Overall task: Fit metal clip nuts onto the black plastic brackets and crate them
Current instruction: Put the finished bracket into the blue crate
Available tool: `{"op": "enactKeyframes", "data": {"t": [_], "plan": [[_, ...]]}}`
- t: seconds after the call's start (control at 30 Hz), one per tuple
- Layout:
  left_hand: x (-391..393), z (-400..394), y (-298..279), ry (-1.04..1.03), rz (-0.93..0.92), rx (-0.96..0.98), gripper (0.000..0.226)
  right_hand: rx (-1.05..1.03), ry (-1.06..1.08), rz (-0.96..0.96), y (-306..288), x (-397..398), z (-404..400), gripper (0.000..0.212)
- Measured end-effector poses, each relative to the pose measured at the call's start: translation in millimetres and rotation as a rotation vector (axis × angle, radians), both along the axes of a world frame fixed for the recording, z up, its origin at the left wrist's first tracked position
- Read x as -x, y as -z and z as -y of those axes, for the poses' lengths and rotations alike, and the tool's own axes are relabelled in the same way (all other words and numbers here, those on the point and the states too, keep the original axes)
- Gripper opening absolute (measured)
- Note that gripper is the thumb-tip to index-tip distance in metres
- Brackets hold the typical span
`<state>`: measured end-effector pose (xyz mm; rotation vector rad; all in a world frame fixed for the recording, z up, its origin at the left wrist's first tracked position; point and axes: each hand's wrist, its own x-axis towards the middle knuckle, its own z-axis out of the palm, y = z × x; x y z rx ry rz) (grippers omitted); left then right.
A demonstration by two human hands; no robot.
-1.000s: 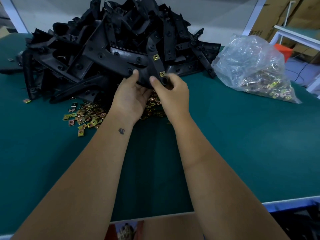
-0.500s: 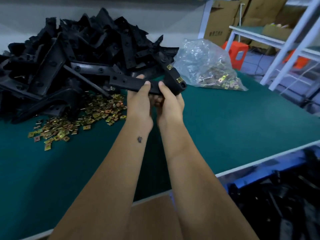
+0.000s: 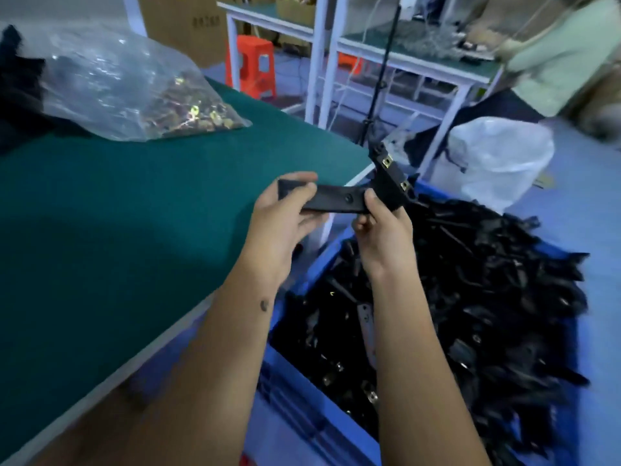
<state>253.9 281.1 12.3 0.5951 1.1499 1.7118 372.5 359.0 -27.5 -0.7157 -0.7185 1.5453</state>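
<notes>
I hold one black plastic bracket (image 3: 339,200) in the air past the right edge of the green table (image 3: 134,213). My left hand (image 3: 285,223) grips its left end and my right hand (image 3: 383,227) grips it near the bend. Two brass clip nuts (image 3: 388,161) sit on its upturned arm. Below and to the right stands a blue crate (image 3: 295,391) heaped with black brackets (image 3: 487,297). A clear bag of loose clip nuts (image 3: 134,92) lies on the table at the back left.
The edge of the black bracket pile (image 3: 16,79) shows at the far left. Behind the table stand an orange stool (image 3: 252,65), white metal racks (image 3: 322,62), cardboard boxes and a white plastic sack (image 3: 500,159). A person in a pale top (image 3: 564,52) is at the upper right.
The view and both hands have swung right, carrying the bracket from over the table to above the blue crate. The loose clip nuts and most of the pile have left the view.
</notes>
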Motion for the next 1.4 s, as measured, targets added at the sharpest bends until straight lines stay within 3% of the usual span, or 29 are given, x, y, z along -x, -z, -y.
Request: {"op": "enactKeyframes", "data": {"t": [0.2, 0.3, 0.4, 0.53, 0.67, 0.77, 0.93, 1.07, 1.13, 1.23, 1.4], "plan": [[-49, 10, 80, 0.202, -0.083, 0.332, 0.012, 0.310, -0.017, 0.206, 74, -78, 16, 0.012], [-47, 21, 112, 0.264, -0.189, 0.459, 0.022, 0.437, 0.007, 0.316, 98, -91, 25, 0.012], [-34, 26, 126, 0.290, -0.243, 0.553, 0.024, 0.573, 0.233, 0.363, 116, -94, 25, 0.017], [-11, 27, 124, 0.401, -0.410, 0.690, 0.017, 0.782, 0.527, 0.399, 126, -80, 25, 0.047], [-8, 27, 103, 0.438, -0.432, 0.669, 0.013, 0.578, 0.548, 0.415, 107, -32, 24, 0.033], [-7, 23, 70, 0.415, -0.471, 0.544, 0.015, 0.337, 0.495, 0.373, 65, 14, 23, 0.024], [15, 31, -9, 0.356, -0.338, 0.250, 0.026, -0.025, 0.253, 0.328, -23, 89, 34, 0.028], [76, 66, -52, 0.164, -0.385, 0.092, 0.021, -0.224, 0.030, 0.247, -63, 144, 55, 0.025], [113, 90, -57, 0.055, -0.384, 0.082, 0.023, -0.298, -0.127, 0.306, -68, 178, 69, 0.026], [162, 121, -44, -0.213, -0.510, 0.242, 0.026, -0.394, -0.376, 0.495, -62, 235, 94, 0.027], [232, 174, -15, -0.636, -0.528, 0.301, 0.031, -0.668, -0.642, 0.821, -39, 313, 144, 0.014]]}}
